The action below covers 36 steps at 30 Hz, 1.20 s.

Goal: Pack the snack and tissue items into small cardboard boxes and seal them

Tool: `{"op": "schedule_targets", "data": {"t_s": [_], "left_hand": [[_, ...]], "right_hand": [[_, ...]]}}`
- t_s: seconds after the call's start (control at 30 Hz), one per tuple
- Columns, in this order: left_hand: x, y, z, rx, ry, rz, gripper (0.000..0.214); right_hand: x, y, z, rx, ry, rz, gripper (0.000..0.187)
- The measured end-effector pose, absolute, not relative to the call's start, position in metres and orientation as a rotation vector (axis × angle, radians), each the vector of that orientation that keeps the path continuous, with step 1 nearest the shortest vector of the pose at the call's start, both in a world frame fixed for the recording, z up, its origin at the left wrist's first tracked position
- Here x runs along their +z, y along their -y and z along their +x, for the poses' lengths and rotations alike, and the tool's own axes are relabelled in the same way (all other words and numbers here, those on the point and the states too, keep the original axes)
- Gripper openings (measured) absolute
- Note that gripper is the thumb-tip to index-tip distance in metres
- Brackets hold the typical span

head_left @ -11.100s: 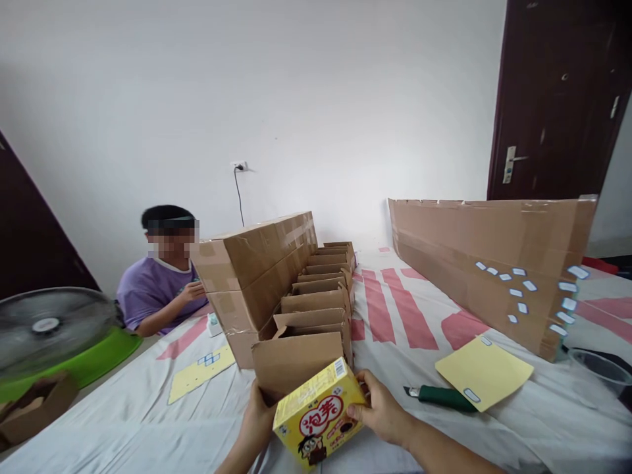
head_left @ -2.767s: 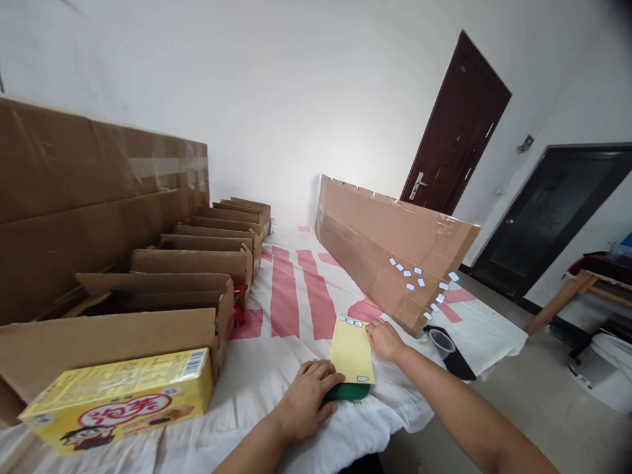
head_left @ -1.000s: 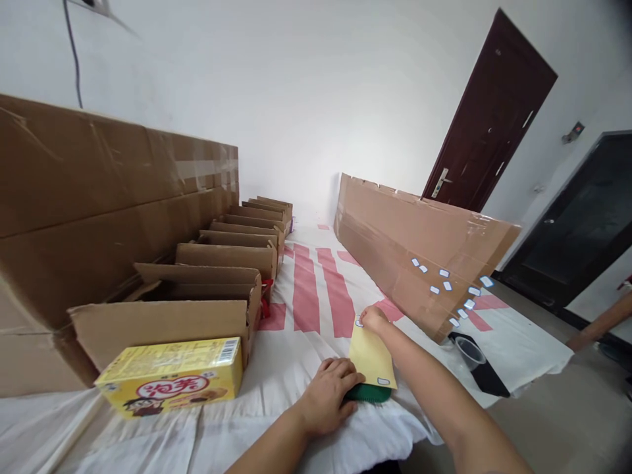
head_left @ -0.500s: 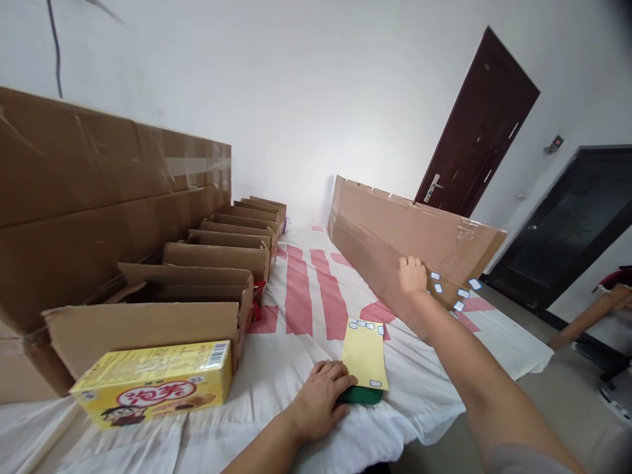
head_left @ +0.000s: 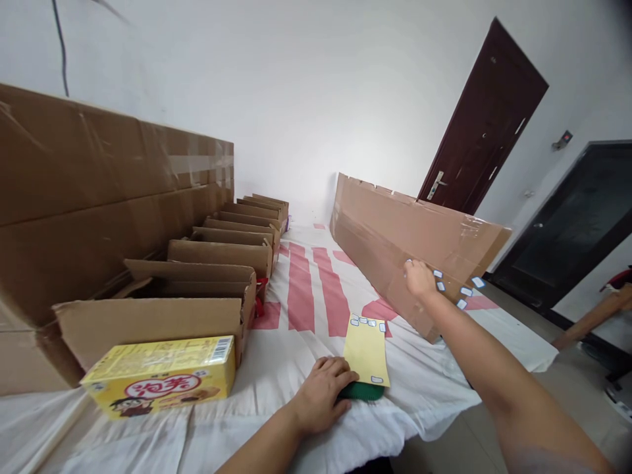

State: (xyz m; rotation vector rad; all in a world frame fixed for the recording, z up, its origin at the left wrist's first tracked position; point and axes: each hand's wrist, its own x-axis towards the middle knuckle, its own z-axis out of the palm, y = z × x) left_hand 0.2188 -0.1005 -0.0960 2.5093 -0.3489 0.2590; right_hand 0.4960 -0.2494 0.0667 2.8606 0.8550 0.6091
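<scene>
My left hand (head_left: 320,396) lies at the left edge of a yellow card (head_left: 366,349), its fingers bent over that edge and its thumb by a green item (head_left: 362,391) with a ridged edge, partly hidden under the card. Small white, blue-edged stickers run along the card's top, with another (head_left: 377,380) near its bottom. Farther off, my right hand (head_left: 421,279) is closed in a pinch in front of a cardboard panel (head_left: 380,224). A small pale bit, apparently a sticker (head_left: 409,262), shows at its fingertips. Several similar stickers (head_left: 466,291) sit on the panel beside my right wrist.
On the left, a yellow printed box (head_left: 162,382) stands in front of a row of cardboard dividers (head_left: 148,316), backed by a tall cardboard wall (head_left: 113,164). Pink patches (head_left: 300,289) mark the white cloth (head_left: 291,352). At far right, another person's arm (head_left: 587,322) shows.
My right hand has shifted slightly, with its fingertips now pinched around a small pale bit. My left hand keeps its place on the card. The whole view has moved a little.
</scene>
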Motion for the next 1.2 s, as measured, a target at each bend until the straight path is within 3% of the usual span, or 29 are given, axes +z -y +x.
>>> {"op": "schedule_targets", "data": {"t_s": [0.17,0.37,0.8,1.03,1.2], "left_hand": [[-0.098,0.101,0.219,0.279,0.35,2.507,0.053],[-0.097,0.102,0.218,0.263,0.346,2.519,0.053],[-0.093,0.103,0.217,0.25,0.326,2.514,0.054],[-0.092,0.102,0.217,0.253,0.332,2.505,0.053],[-0.092,0.102,0.217,0.241,0.323,2.508,0.054]], "right_hand": [[0.002,0.223,0.469,0.035,-1.133,2.918,0.005],[-0.047,0.208,0.449,-0.242,-1.377,2.795,0.017],[-0.036,0.201,0.436,0.174,-1.289,2.67,0.016],[0.043,0.223,0.478,0.703,-0.962,2.669,0.032],[0.088,0.24,0.505,0.813,-0.888,2.608,0.033]]}}
